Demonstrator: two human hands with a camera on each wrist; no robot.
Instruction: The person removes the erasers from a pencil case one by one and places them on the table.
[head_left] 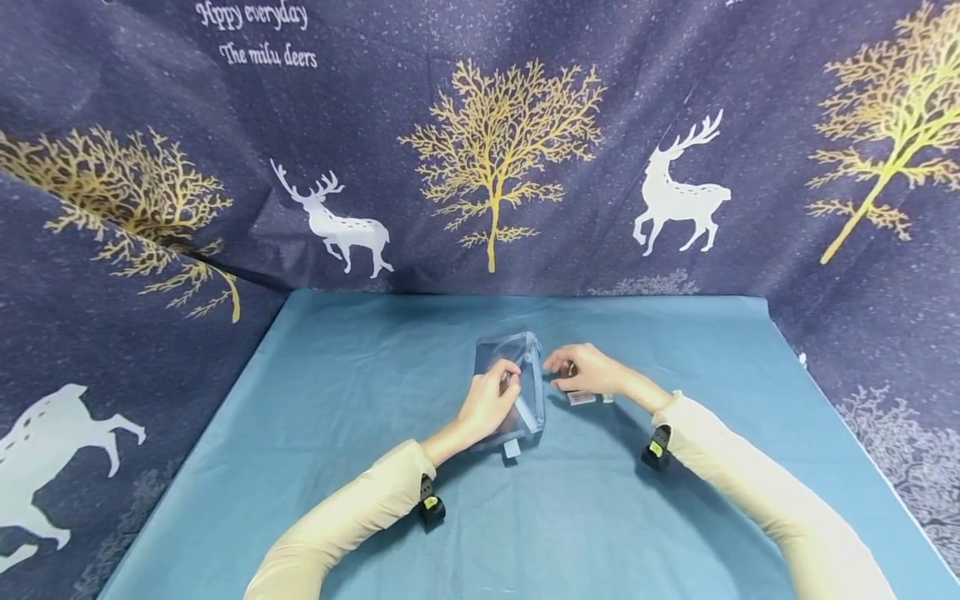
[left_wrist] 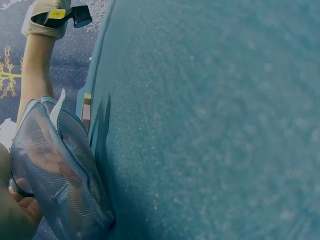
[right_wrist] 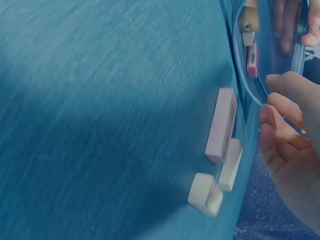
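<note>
My left hand (head_left: 491, 402) pinches the upper side of a blue-grey mesh zip pouch (head_left: 529, 387), holding its mouth apart. Through the mouth, in the right wrist view, a pink-edged item (right_wrist: 252, 60), a small white block (right_wrist: 248, 39) and a yellowish piece (right_wrist: 248, 19) show inside. My right hand (head_left: 588, 369) is beside the mouth, fingers loosely bent, with nothing plainly visible in its grasp. Its fingertips (right_wrist: 268, 116) are close to the pouch rim; whether they touch it I cannot tell. Under that hand lie a pale pink block (right_wrist: 221, 125) and white blocks (right_wrist: 230, 165).
A blue cloth (head_left: 375, 358) covers the table. Behind it hangs a dark cloth (head_left: 540, 192) printed with deer and trees. A pale tab (head_left: 512, 450) sticks out at the pouch's near end. Each wrist wears a black camera (head_left: 657, 447).
</note>
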